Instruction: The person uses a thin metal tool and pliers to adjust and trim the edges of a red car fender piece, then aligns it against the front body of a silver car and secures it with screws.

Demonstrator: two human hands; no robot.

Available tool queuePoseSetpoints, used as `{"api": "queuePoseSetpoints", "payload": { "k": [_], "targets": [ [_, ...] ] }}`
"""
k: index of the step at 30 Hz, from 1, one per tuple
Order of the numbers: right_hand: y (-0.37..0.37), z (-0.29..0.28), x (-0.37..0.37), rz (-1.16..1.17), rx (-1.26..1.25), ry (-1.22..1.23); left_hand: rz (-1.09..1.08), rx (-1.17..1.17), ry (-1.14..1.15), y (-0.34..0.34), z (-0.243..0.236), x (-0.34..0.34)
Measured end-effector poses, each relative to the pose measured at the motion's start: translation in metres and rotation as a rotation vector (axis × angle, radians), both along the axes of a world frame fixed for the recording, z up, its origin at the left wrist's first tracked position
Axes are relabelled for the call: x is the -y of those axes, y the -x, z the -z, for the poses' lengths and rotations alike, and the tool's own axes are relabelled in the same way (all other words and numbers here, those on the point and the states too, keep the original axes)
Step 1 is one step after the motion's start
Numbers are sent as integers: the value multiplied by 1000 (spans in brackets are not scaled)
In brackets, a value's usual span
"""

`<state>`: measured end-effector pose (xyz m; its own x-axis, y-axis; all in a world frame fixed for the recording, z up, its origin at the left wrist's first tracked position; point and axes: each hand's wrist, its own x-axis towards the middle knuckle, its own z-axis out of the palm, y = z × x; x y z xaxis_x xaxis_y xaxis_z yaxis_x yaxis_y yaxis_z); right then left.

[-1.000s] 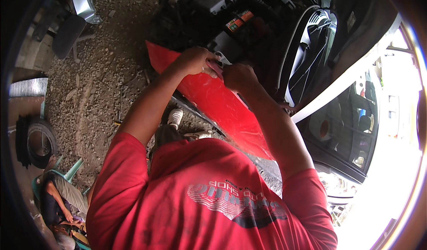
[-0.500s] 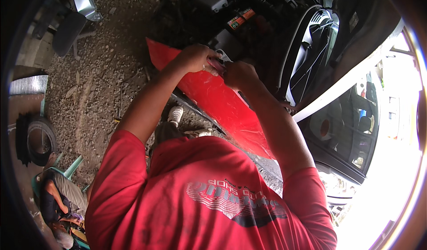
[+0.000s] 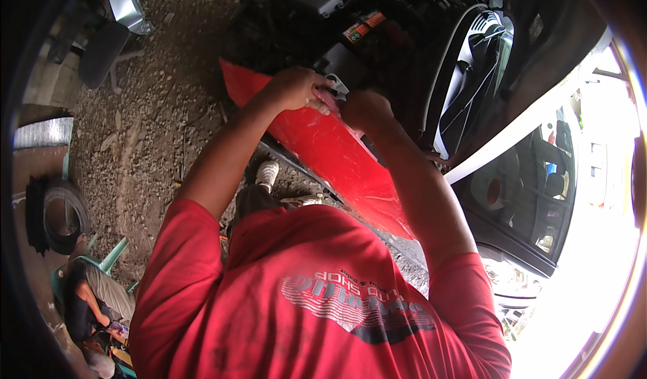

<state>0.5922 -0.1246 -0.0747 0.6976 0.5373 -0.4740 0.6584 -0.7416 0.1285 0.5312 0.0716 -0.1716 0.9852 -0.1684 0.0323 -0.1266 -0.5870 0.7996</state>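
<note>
A red car fender (image 3: 337,166) runs along the near side of a car's engine bay (image 3: 377,15), its surface marked with pale scuffs. My left hand (image 3: 296,90) is closed over the fender's upper edge, thumb and fingers on a reddish-pink part of it. Close to its right, my right hand (image 3: 367,112) is a closed fist at the same edge; its fingers face away, so what they grip is hidden. A small grey metal bracket (image 3: 335,82) shows just beyond the gap between my hands.
The battery (image 3: 364,27) with an orange label sits in the engine bay. To the right are the raised hood (image 3: 552,35) and dark car door (image 3: 519,190). Gravel ground (image 3: 148,109) lies left, with a tyre (image 3: 64,207) and a seated person (image 3: 101,291) on a green chair.
My right hand has turned slightly and shifted a little at the fender edge. My left hand stays almost in place. The seated person at lower left has moved slightly.
</note>
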Motion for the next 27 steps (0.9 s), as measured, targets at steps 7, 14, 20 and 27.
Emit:
{"api": "queuePoseSetpoints", "payload": {
  "k": [7, 14, 20, 27],
  "targets": [
    [-1, 8, 6, -176, -30, 107, 19, -22, -28, -2, -4, 0],
    [4, 3, 7, -133, -16, 78, 18, 1, -11, -4, 3, -2],
    [6, 1, 1, -91, -45, 85, 11, 1, -29, -1, -4, 1],
    [5, 11, 6, -27, -29, 40, 5, -17, -55, -1, -5, 1]
  ]
}}
